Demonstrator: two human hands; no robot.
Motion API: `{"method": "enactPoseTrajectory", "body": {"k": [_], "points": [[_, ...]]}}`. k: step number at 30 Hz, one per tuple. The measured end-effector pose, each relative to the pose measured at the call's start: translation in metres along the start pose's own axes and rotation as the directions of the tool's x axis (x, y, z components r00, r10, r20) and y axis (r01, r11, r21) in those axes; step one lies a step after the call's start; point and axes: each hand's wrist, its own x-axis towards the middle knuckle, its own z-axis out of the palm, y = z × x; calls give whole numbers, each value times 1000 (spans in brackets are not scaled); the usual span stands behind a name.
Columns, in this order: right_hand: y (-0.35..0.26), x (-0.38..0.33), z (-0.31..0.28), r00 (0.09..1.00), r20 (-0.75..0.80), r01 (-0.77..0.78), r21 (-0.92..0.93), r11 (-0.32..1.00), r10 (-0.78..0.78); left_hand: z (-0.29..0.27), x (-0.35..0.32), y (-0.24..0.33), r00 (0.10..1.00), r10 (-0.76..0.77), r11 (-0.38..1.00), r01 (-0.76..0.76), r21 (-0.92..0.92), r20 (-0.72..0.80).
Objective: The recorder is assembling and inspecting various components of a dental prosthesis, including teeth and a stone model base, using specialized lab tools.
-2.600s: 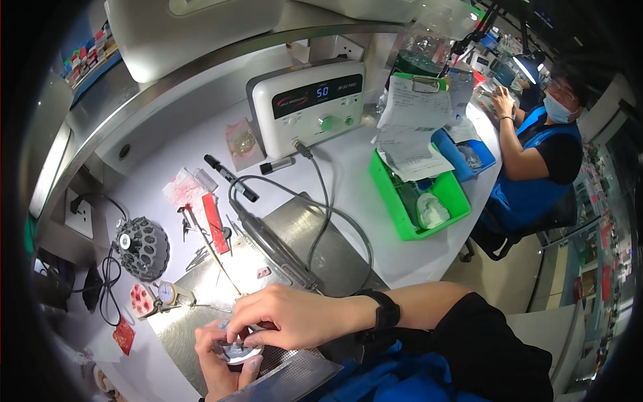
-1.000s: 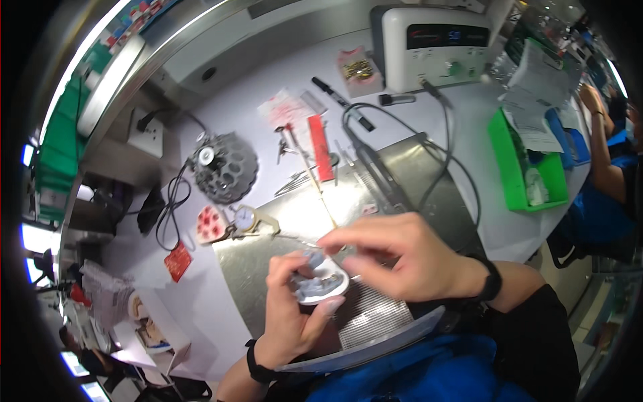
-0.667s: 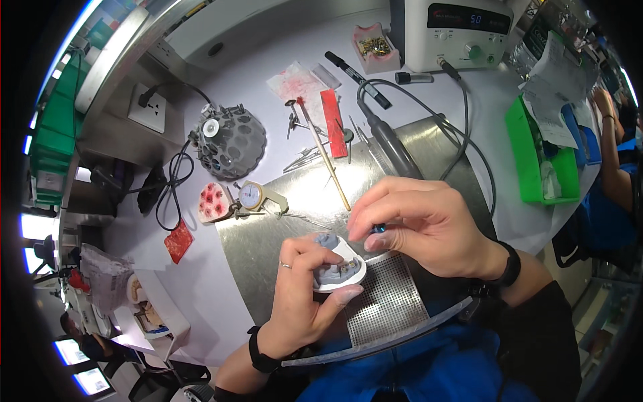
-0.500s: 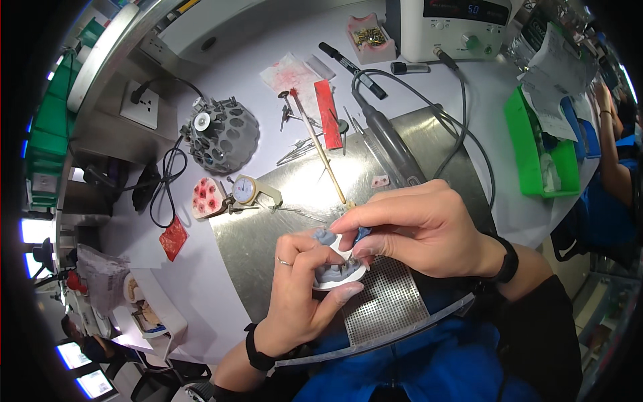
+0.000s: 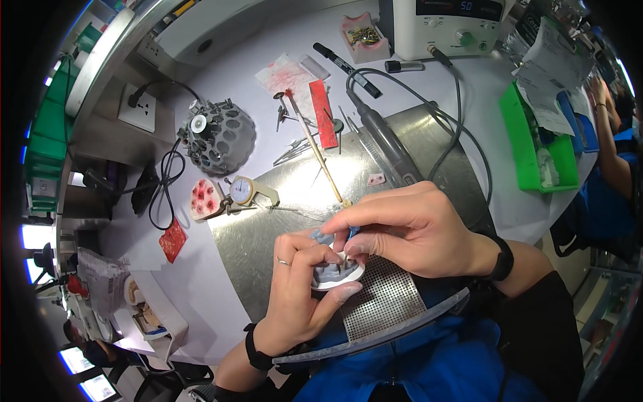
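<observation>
My left hand (image 5: 292, 288) is closed around a grey dental model (image 5: 329, 276) with a white base, its fingers over the top and the thumb along the front edge. From the right, my right hand (image 5: 422, 234) reaches over the model with thumb and forefinger pinched at its teeth. A small blue piece (image 5: 353, 232) shows between those fingertips; its shape is mostly hidden. Both hands are above a perforated metal plate (image 5: 383, 295) at the bench's front edge. Just beyond the fingertips lies the end of a thin wooden-handled brush (image 5: 315, 151).
Ahead lie a dark handpiece (image 5: 388, 144) with its cable, a red strip (image 5: 324, 115) and a dial caliper (image 5: 242, 191). A grey bur holder (image 5: 221, 137) stands at left, a control unit (image 5: 447, 30) at the back. Right is a green tray (image 5: 512, 134); a co-worker's arm (image 5: 606, 130) is beyond.
The view has shifted slightly. My right fingertips have moved a little left, closer over the model, and less of the blue piece shows. My left hand keeps its hold.
</observation>
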Motion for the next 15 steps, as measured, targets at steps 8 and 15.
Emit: {"method": "enactPoseTrajectory", "body": {"k": [8, 15], "points": [[2, -1, 3, 1000, 27, -3, 15, 1000, 3, 2, 1, -2, 999, 46, 997, -48, 68, 27], [2, 0, 0, 991, 127, -17, -102, 995, 30, 0, 2, 2, 995, 44, 993, -53, 109, 85]]}}
